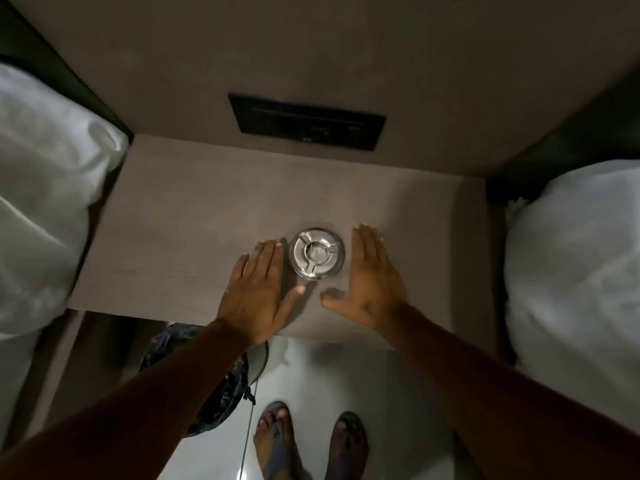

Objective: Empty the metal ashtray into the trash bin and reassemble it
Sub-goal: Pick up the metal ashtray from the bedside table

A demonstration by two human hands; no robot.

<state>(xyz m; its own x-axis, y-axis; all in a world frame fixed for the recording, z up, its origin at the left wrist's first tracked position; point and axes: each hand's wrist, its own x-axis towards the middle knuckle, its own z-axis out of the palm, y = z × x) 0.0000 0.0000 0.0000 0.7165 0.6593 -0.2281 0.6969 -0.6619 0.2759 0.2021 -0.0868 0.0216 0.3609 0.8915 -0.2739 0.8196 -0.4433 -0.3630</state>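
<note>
A round shiny metal ashtray (317, 252) with a grooved lid sits in one piece on the grey-brown nightstand (180, 237), near its front edge. My left hand (258, 285) lies flat just left of the ashtray, fingers together and thumb spread toward it. Just right of the ashtray is my right hand (372, 275), also flat, with its thumb pointing inward. Neither hand touches the ashtray or holds anything. A trash bin (221, 379) lined with a dark bag stands on the floor below the nightstand's front edge, partly hidden by my left forearm.
White pillows lie on beds at the left (45, 209) and right (575, 271) of the nightstand. A black control panel (306, 122) is set in the wall behind. My sandalled feet (308, 441) stand on the pale floor, with a thin cord (248, 427) beside the bin.
</note>
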